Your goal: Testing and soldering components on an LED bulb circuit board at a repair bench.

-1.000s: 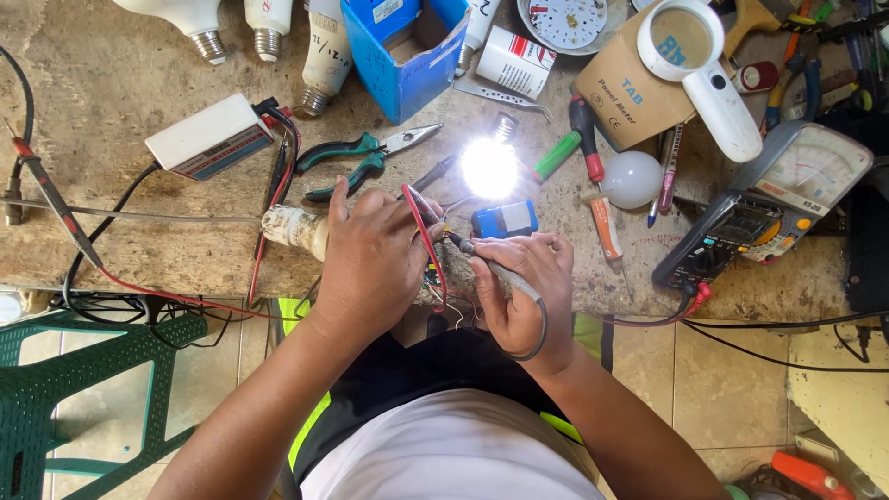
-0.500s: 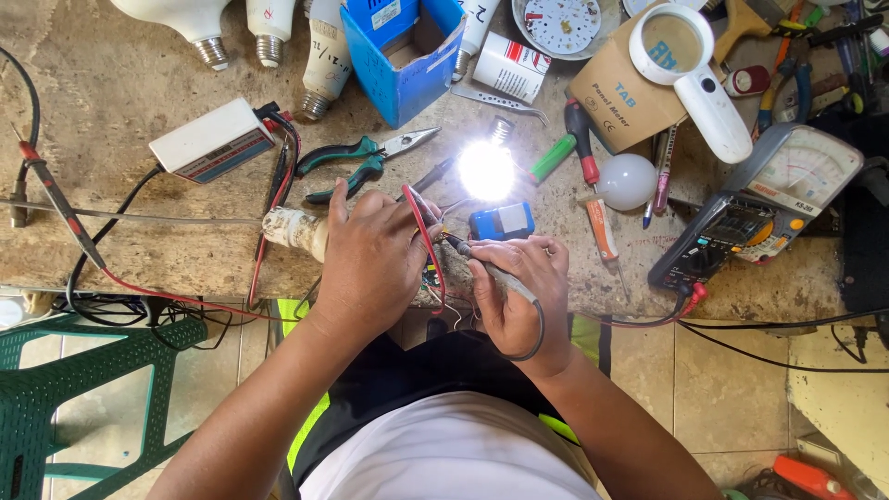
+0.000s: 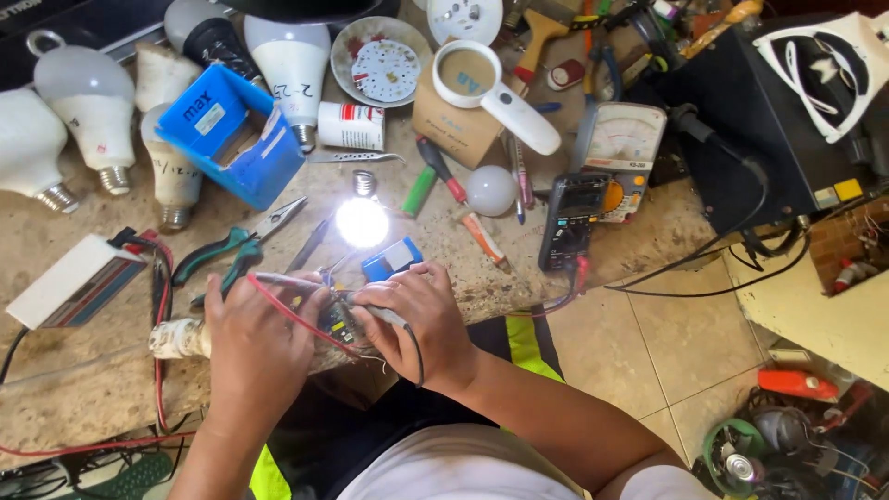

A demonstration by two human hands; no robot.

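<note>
My left hand [image 3: 255, 347] and my right hand [image 3: 417, 319] meet at the front edge of a stone workbench [image 3: 74, 370]. Between them sits a small green circuit board [image 3: 335, 321] with thin wires. The left hand holds a red test lead [image 3: 287, 310] against the board. The right hand pinches a black probe with its black wire [image 3: 412, 347] looping over the wrist. Just beyond the board a lit LED disc [image 3: 362, 222] glows bright white, with a small blue block [image 3: 391, 258] beside it.
A multimeter [image 3: 572, 220], an analogue meter [image 3: 620, 146], green-handled pliers [image 3: 231, 250], a blue box [image 3: 231, 139], a magnifying glass [image 3: 491, 88], several light bulbs [image 3: 93, 139], screwdrivers [image 3: 463, 208] and a white driver box [image 3: 74, 282] crowd the bench. A black unit [image 3: 741, 120] stands right.
The view has swung and moved closer, so the bench now sits tilted. Both hands stay on the board with the leads, and the LED disc stays lit.
</note>
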